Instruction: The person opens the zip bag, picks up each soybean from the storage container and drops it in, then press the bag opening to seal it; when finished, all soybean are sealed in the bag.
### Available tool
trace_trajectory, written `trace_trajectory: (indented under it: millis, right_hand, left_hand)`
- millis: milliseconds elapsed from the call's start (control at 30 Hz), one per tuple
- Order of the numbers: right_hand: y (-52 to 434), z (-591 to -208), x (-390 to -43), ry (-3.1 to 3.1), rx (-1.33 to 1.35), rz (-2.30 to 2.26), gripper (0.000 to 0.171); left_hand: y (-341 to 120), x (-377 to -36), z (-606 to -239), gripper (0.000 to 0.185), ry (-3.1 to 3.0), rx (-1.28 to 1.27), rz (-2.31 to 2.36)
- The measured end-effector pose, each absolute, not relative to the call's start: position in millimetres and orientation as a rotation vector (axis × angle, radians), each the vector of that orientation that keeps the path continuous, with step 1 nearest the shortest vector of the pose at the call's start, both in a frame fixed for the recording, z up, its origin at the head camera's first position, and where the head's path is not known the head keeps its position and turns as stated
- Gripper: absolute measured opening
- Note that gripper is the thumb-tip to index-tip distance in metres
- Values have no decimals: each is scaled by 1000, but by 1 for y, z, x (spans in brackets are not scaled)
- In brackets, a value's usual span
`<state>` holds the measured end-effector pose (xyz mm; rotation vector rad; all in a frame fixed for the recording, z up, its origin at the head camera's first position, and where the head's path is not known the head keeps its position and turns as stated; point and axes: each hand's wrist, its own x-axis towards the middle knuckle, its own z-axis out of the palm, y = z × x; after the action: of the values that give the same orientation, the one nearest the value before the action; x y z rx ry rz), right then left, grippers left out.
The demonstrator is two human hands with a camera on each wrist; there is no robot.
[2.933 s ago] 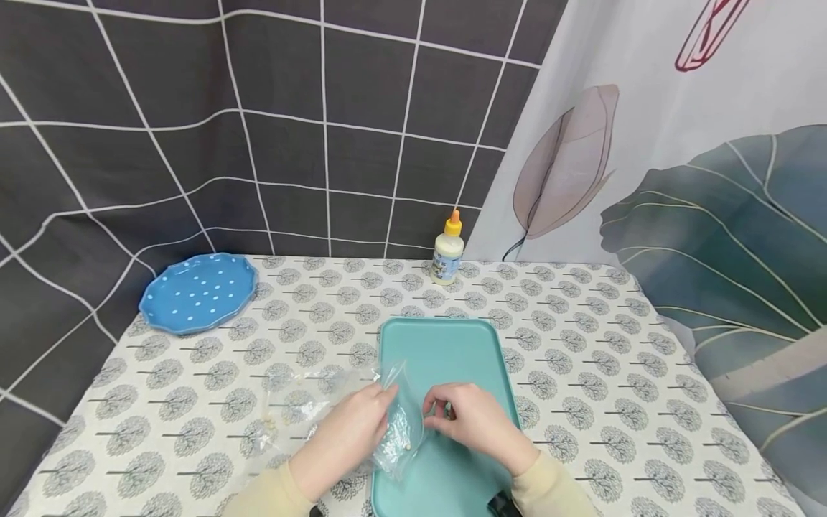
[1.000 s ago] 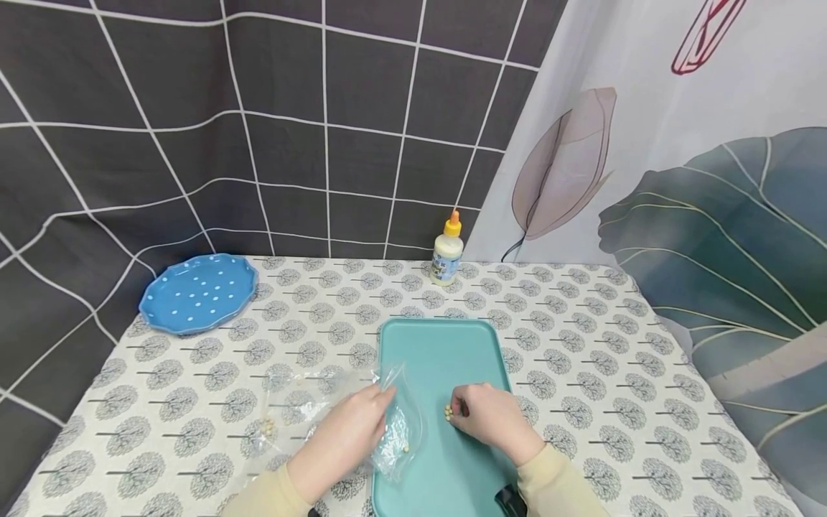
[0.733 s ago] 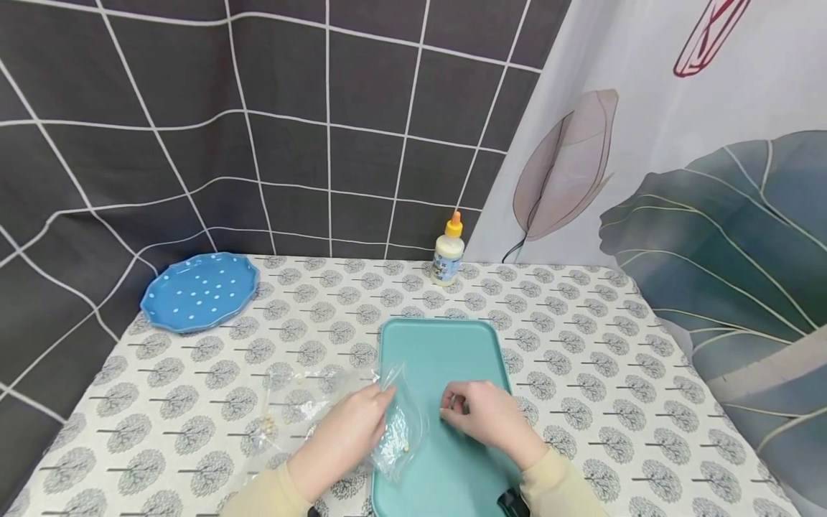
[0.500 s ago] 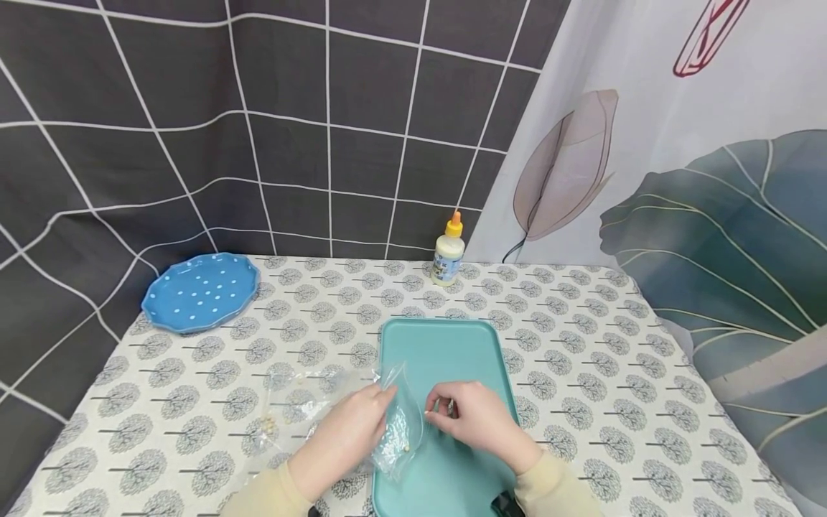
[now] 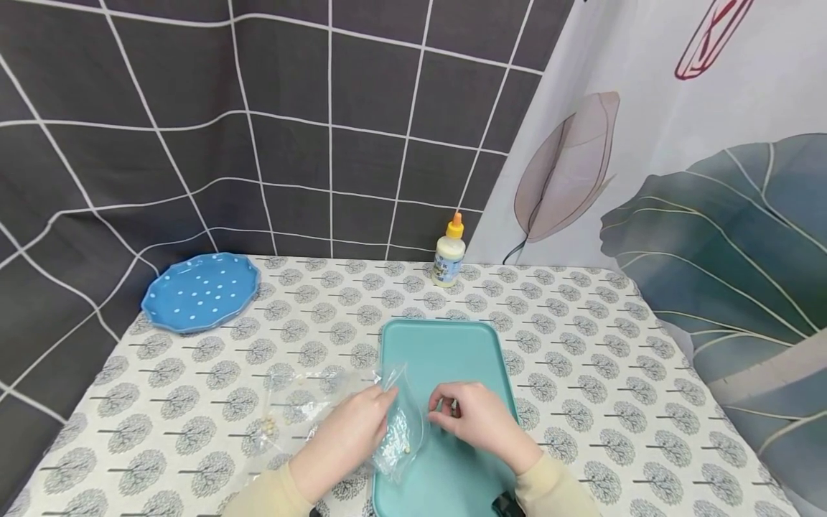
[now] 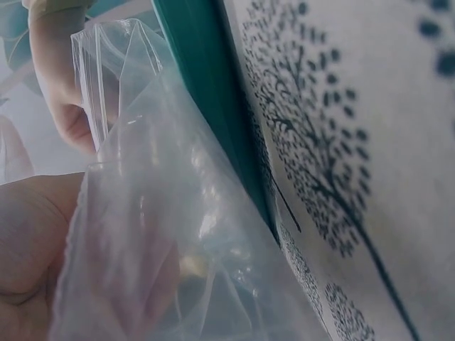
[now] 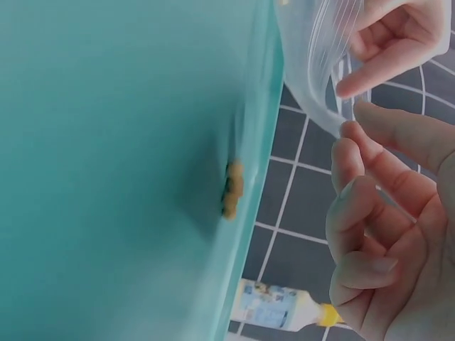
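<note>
Clear, colourless plastic bag [image 5: 403,439]: thin flexible film, creased, glossy with bright glints.
Teal rectangular tray [image 5: 446,355]: rigid and smooth, matt with a soft sheen; plastic or coated metal, cannot tell.
Small round tan pieces [image 7: 232,189]: matt-looking; material too blurred to tell.
Blue scalloped plate with white dots [image 5: 200,291]: smooth, glossy, like glazed ceramic.
White bottle with yellow cap and orange tip [image 5: 449,260]: smooth plastic, printed label.
Off-white tree-print tablecloth [image 5: 581,359]: matt cloth.
Dark grey white-gridded hanging [image 5: 291,151]: matt fabric, softly rippled.
White leaf-print curtain [image 5: 652,115]: smooth matt fabric.
Cream sleeves [image 5: 558,492]: soft matt cloth.
</note>
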<state>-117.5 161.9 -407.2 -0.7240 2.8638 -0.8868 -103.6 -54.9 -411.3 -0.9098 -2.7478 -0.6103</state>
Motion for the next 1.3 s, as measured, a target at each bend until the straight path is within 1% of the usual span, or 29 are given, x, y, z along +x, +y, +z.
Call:
trace_trajectory:
  millis: [333, 633, 1300]
  right_hand:
    - [178, -417, -123, 2888, -632, -810, 11]
    - [183, -420, -123, 2993, -552, -578, 14]
    - [177, -420, -123, 3022, -553, -430, 23]
  left_hand:
    - [-54, -104, -411, 39, -2742, -909, -643]
    - [-54, -104, -410, 40, -2735, -917, -629]
    - [-54, -104, -414, 41, -2743, -928, -621]
